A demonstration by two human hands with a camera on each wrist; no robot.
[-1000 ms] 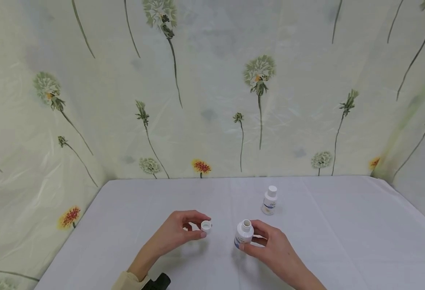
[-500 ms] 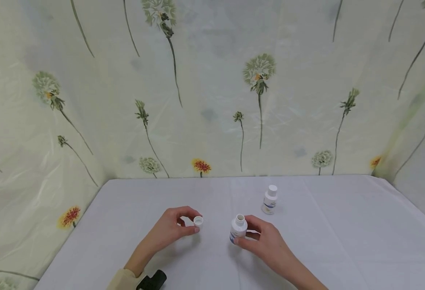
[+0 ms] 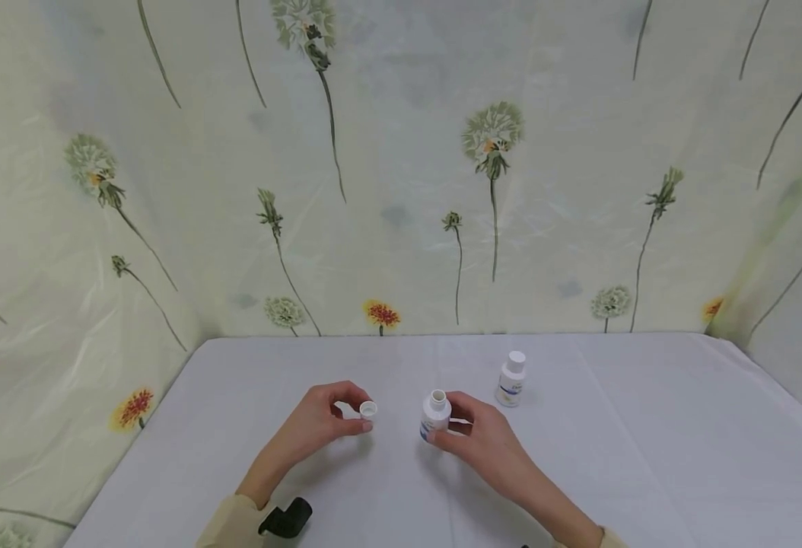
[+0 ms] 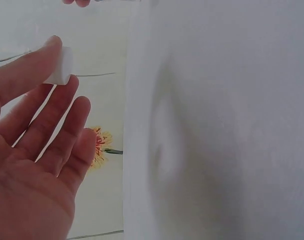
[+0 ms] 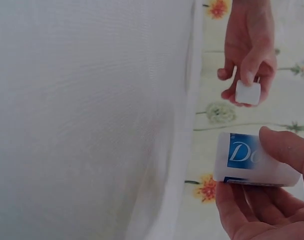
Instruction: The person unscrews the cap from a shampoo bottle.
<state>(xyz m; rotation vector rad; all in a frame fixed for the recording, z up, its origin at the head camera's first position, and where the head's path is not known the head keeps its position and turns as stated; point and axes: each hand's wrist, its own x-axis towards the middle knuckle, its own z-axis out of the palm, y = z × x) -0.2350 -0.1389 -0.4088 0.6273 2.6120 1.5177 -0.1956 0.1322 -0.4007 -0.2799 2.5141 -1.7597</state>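
Note:
Between thumb and fingertips, my left hand [image 3: 322,418] pinches a small white cap [image 3: 368,411], its hollow side facing up. The left wrist view shows that cap [image 4: 66,66] held by the thumb and a finger, the other fingers loosely bent. My right hand [image 3: 479,436] grips a white bottle [image 3: 435,417] around its body. Its mouth is uncovered and points up. In the right wrist view, the bottle [image 5: 241,160] shows a blue label, partly covered by my thumb. Cap and bottle are apart, both held above the table.
A second white bottle [image 3: 511,379], with its cap on, stands upright on the white-covered table [image 3: 613,441] behind my right hand. A dandelion-print curtain [image 3: 401,167] hangs behind the table. A black device [image 3: 286,517] sits at my left wrist.
Both hands have shifted left and slightly away from me, carrying the cap and the bottle. Neither hand has let go. The capped bottle has stayed in place.

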